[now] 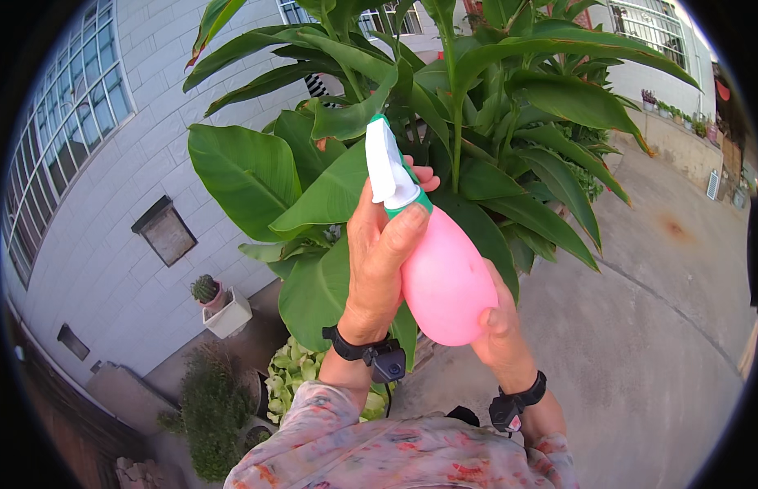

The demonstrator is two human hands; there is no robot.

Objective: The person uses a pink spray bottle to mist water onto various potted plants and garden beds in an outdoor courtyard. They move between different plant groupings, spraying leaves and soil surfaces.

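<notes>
A pink plastic spray bottle point(449, 278) with a white and green trigger sprayer head point(385, 162) is held tilted in front of me, its head pointing up and to the left. My left hand point(382, 244) wraps around the bottle's neck, thumb on the near side, with fingertips showing behind the head. My right hand point(501, 333) cups the lower right side of the bottle near its base. Just behind the bottle stand the broad green leaves of a large canna-like plant point(244, 180). Leaves surround the sprayer head.
A tiled wall point(152, 140) with a barred window point(67, 122) runs along the left. By it are a small potted cactus point(206, 290), a white planter point(228, 313) and a bushy plant point(210, 409). Pale-leaved greenery point(293, 370) grows below my left wrist. Concrete ground point(648, 342) extends right.
</notes>
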